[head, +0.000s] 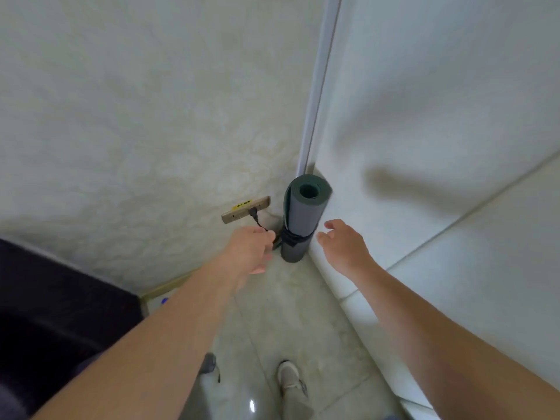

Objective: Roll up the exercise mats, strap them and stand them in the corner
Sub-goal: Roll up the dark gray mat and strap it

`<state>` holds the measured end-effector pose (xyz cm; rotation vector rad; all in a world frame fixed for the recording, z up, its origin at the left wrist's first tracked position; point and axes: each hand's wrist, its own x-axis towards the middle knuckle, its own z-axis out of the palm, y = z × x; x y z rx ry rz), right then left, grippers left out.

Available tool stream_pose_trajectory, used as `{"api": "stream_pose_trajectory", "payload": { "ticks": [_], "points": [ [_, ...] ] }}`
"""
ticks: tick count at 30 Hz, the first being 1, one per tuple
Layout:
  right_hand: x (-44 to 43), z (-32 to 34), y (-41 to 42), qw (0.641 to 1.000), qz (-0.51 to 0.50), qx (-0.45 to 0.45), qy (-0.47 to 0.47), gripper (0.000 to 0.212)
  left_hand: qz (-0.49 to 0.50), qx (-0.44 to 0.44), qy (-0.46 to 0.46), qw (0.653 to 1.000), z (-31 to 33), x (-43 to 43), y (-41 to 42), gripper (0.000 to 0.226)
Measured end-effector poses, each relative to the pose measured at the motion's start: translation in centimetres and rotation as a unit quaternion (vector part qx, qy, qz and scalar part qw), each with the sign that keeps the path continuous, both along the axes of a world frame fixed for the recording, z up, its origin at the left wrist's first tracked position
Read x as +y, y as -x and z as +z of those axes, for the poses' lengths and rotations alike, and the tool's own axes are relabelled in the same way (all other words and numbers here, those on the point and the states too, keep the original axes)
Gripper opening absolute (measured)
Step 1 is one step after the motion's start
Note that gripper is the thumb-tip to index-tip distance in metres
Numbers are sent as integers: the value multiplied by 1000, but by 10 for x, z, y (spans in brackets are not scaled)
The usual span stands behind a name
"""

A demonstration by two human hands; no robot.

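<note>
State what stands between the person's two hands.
In the head view, the rolled grey-green foam exercise mat, upright in the corner, dark strap round it, stands between the left hand and the right hand.

The pale, glossy tiled floor (pixel 272 313) carries a grey-green rolled mat (pixel 298 225), standing upright on its end in the corner. Well in front of the mat, a pale shoe (pixel 289 375) and a grey shoe (pixel 209 362) stand on the tiles. Left of the mat sits a dark bulk (pixel 60 298), possibly furniture.
</note>
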<state>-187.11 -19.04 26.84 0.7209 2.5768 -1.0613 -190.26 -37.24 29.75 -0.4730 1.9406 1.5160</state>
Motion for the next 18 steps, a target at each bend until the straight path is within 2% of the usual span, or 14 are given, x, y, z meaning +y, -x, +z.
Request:
{"api": "stream_pose_trajectory", "payload": {
  "ticks": [3, 5, 11, 14, 18],
  "points": [
    [-32, 62, -81, 998, -43, 38, 23, 42, -35, 16, -5, 999, 54, -33, -77, 10],
    [-53, 100, -136, 993, -79, 73, 47, 40, -68, 61, -11, 996, 90, -52, -126, 6],
    [-76, 186, -305, 965, -171, 160, 115, 38, -148, 121, -31, 981, 177, -50, -254, 17],
    [-72, 213, -396, 943, -236, 190, 136, 33, -207, 107, -39, 972, 197, -26, -327, 9],
    [-65, 219, -493, 918, -306, 193, 159, 28, -268, 79, -23, 960, 191, -12, -410, 17]
  ]
}}
